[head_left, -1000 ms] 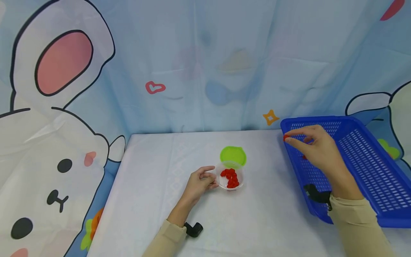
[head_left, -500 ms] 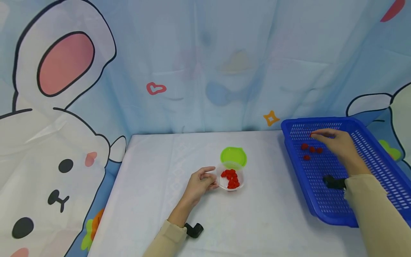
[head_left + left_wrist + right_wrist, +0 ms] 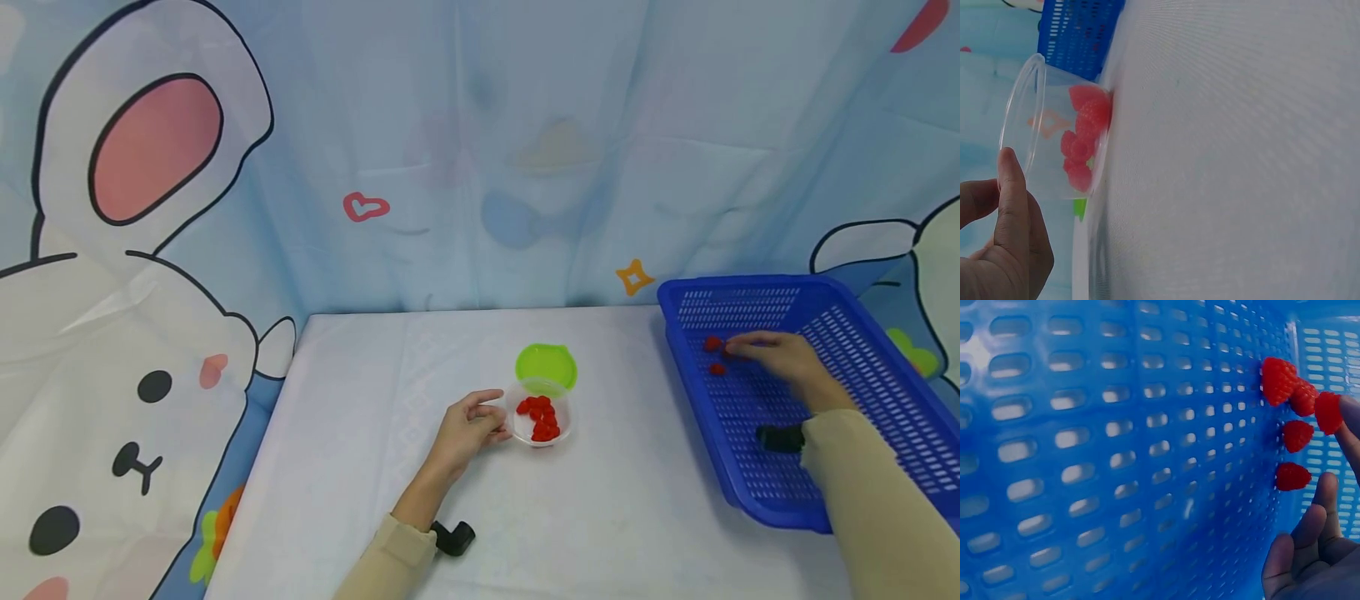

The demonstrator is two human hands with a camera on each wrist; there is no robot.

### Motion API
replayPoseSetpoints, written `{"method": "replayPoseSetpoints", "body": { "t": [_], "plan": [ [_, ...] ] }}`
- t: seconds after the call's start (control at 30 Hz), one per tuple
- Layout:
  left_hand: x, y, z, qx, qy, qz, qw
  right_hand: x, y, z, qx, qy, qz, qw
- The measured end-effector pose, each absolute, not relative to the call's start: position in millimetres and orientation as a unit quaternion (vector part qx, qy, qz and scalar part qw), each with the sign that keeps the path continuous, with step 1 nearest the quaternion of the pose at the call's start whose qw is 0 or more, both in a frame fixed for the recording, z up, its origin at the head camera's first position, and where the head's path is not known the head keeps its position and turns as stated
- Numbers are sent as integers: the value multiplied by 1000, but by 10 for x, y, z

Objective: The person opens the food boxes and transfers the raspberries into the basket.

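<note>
In the head view my left hand (image 3: 470, 431) pinches the rim of a clear plastic cup (image 3: 1054, 172) that stands on the table. Several red raspberries (image 3: 1092, 119) lie at the bottom of this cup. My right hand (image 3: 780, 362) is down inside the blue basket (image 3: 697, 433), at its far left part. At the right edge of the right wrist view, a raspberry (image 3: 1329, 413) is pinched between the fingertips. Other raspberries (image 3: 1297, 436) rest on the basket floor beside it; the head view has some of them hidden behind the hand.
Just behind the cup lies a green lid (image 3: 545, 364), partly overlapped by the cup's rim in the head view. A white cloth (image 3: 360, 417) covers the table. Patterned fabric (image 3: 420, 275) hangs along the back, and the basket's raised walls surround my right hand.
My right hand, a raspberry in its fingers, has crossed the basket's left rim to the right and gone down to the raspberries inside. The left hand and cup have stayed still.
</note>
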State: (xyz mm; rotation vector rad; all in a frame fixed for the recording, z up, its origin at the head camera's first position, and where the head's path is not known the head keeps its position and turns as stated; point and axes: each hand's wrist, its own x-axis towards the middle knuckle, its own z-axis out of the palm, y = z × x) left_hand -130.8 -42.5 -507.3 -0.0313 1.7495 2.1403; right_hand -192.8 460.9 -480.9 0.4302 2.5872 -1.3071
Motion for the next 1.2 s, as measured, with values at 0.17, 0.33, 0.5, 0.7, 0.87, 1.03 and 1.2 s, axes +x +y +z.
{"method": "replayPoseSetpoints", "body": {
  "t": [0.17,0.33,0.5,0.7,0.87,1.03,1.2],
  "plan": [
    [-1302,-425,-5069,-11,623,760,186,-1943,4585,-4841,136,889,-422,119],
    [-1299,-420,-5067,-14,625,757,190,-1930,4556,-4822,132,891,-418,118],
    [-1294,-423,-5060,-14,622,759,192,-1910,4345,-4565,114,891,-433,74],
    [-1291,-428,-5044,-8,623,759,190,-1846,3869,-4007,66,901,-425,59],
    [-1289,-424,-5034,-6,624,758,190,-1736,3484,-3730,24,907,-418,43],
    [-1291,-422,-5033,-6,626,757,188,-1634,3152,-3631,-16,917,-397,24],
    [-1294,-430,-5031,-6,626,757,187,-1557,2797,-3661,-66,912,-404,3]
  ]
}}
